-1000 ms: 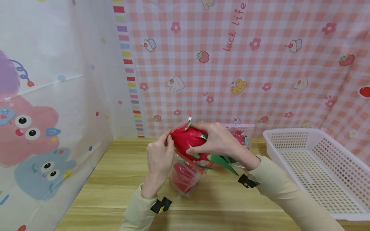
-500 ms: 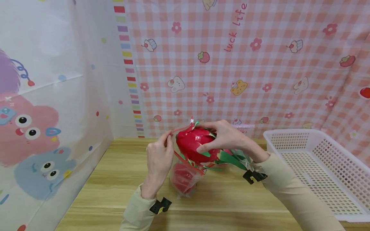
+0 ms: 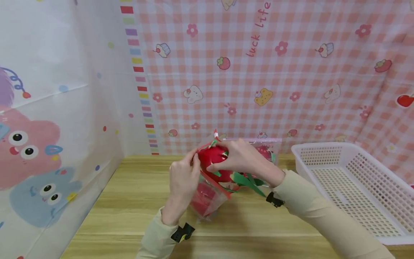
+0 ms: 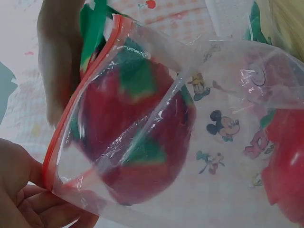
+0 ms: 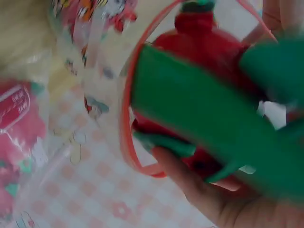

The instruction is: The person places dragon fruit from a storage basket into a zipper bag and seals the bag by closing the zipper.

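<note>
A red dragon fruit [image 3: 211, 158] with green leafy tips is partly inside the mouth of a clear zip bag [image 4: 223, 175] with a red zip edge and printed cartoon figures. My right hand [image 3: 240, 156] grips the fruit from above, thumb and fingers round it. With thumb and fingers my left hand [image 3: 184, 178] pinches the bag's red rim at the left. Lower in the same bag lies another red fruit [image 4: 289, 161]. In the right wrist view, long green leaves [image 5: 199, 104] cover much of the fruit and the bag mouth.
Behind my right hand, a second clear zip bag [image 3: 273, 144] holding red and green things stands near the checked cloth backdrop. To the right sits a white perforated plastic basket [image 3: 318, 147]. Everything rests on a wood-grain table [image 3: 129, 201].
The dragon fruit first shifted right and out from the bag mouth, then came back left into it with my right hand. My left hand keeps its pinch on the rim.
</note>
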Demonstrator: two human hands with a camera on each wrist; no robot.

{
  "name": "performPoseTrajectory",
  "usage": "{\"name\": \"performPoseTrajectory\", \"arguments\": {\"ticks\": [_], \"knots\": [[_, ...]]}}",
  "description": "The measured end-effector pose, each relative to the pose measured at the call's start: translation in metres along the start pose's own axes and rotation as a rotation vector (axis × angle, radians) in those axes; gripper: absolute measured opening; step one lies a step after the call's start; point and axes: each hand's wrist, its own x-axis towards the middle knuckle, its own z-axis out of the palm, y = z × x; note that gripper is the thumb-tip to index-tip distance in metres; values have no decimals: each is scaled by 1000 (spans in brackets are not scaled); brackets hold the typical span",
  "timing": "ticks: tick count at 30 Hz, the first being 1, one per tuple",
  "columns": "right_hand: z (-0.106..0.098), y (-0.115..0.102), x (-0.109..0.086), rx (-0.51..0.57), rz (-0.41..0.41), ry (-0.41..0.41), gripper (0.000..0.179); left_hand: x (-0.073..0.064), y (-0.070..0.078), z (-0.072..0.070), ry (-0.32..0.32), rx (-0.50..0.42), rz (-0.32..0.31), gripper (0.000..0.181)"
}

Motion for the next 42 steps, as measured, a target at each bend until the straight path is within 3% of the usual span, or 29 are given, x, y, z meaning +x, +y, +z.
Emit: {"name": "performPoseTrajectory", "arguments": {"ticks": [6, 11, 15, 17, 19, 21, 23, 25, 29, 34, 37, 42], "knots": [[3, -5, 11, 126, 223, -24, 70, -2, 2, -2, -33, -10, -5, 25], [14, -6, 17, 207, 276, -29, 67, -3, 2, -5, -45, -16, -37, 27], [20, 0, 19, 274, 249, -26, 58, -3, -1, -6, -9, -12, -33, 26], [20, 5, 17, 284, 186, 24, 48, -3, -3, -7, 17, -19, -30, 25], [21, 13, 14, 211, 78, 130, 34, -2, -6, -8, 45, -22, -32, 25], [20, 19, 9, 60, 3, 261, 26, -1, -9, -10, 73, -14, -32, 24], [22, 25, 5, -78, -12, 352, 27, 1, -11, -11, 90, -2, -30, 24], [24, 31, 3, -103, 30, 340, 24, 2, -13, -12, 97, 14, -30, 23], [27, 39, 4, 38, 76, 247, 21, 3, -13, -13, 77, 11, -40, 24], [24, 34, 9, 178, -34, 386, 23, 12, -12, -15, 133, -1, -22, 24], [21, 29, 10, 244, -44, 438, 22, 15, -11, -15, 171, 1, -6, 23], [19, 30, 7, 250, 30, 336, 23, 9, -11, -10, 96, 19, -31, 24]]}}
